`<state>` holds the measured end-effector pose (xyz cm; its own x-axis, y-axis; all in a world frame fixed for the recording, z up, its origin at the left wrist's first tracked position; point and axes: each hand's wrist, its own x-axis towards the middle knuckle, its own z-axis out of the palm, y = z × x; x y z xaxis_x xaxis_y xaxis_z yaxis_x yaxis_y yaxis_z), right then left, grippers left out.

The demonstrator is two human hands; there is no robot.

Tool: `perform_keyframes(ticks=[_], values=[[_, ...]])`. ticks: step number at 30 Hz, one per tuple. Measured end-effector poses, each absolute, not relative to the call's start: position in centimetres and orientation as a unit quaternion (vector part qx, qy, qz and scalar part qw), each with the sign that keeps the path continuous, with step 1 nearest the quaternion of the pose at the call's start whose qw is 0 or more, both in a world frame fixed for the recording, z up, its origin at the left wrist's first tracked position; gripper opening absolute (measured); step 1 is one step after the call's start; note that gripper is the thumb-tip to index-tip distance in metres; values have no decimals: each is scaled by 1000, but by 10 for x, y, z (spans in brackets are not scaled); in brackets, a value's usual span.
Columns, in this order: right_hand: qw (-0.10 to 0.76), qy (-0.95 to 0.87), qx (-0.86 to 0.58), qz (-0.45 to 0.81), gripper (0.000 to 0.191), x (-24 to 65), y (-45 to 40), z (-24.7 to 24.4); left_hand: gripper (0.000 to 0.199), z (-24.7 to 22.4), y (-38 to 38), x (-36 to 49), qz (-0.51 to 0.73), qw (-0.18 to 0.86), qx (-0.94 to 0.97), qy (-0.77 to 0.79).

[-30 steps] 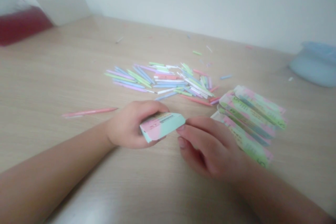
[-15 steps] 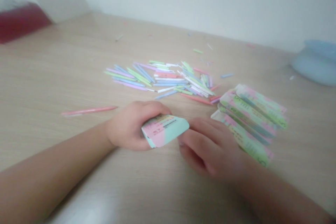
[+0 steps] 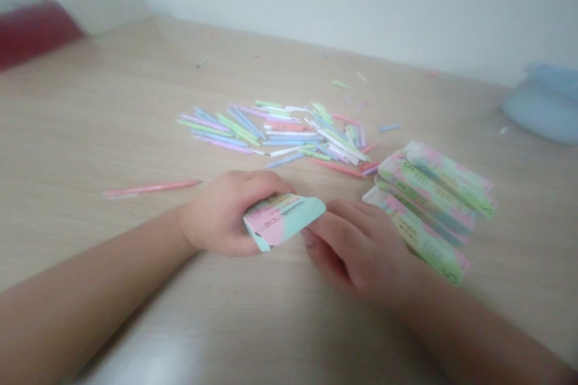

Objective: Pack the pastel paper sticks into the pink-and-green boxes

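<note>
A small pink and mint-green carton (image 3: 284, 219) with dark print is in my left hand (image 3: 226, 210). The fingers wrap around its left part, and its flap end points right. My right hand (image 3: 356, 246) is curled at the carton's right end, fingertips against the flap edge and partly hidden behind it; the thumb tip shows just below. Close to the right hand lie several similar flat cartons (image 3: 433, 192) in pink, green and white, side by side. Beyond my hands a loose pile of thin coloured sticks (image 3: 289, 135) spreads over the table (image 3: 112, 108).
A pink pen-like stick (image 3: 153, 189) lies left of my left hand. Short coloured pieces (image 3: 341, 84) are scattered toward the wall. A pale blue, blurred object (image 3: 542, 108) stands at the far right. A dark red object (image 3: 36, 33) and a pale panel (image 3: 102, 3) are at the back left.
My right thumb tip now shows more clearly below the carton's flap end, and the carton's near corner looks slightly more open. Otherwise the hands have barely moved.
</note>
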<state>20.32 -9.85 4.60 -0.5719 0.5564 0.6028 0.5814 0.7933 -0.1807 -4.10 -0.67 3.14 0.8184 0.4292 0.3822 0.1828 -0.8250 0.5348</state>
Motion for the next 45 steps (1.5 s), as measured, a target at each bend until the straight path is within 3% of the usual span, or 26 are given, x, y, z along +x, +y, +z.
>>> perform_keyframes(ticks=[10,16,20,27,36,41,45], values=[[301,-871,-386,-48,15,197,-101,60,46,31,-6,-39,223,188,940,178],[207,-821,-528,62,21,193,-104,61,51,27,-6,-36,217,27,957,191],[237,-761,-572,196,19,193,-99,54,52,26,-7,-32,202,-54,956,204],[326,-675,-564,346,12,192,-88,41,54,24,-8,-27,146,-77,959,230],[357,-645,-592,326,9,193,-81,30,57,24,-6,-25,99,-79,954,272],[384,-664,-594,244,13,200,-78,20,56,22,1,-29,100,-37,949,298],[348,-749,-547,138,13,208,-76,10,49,27,6,-36,102,19,956,273]])
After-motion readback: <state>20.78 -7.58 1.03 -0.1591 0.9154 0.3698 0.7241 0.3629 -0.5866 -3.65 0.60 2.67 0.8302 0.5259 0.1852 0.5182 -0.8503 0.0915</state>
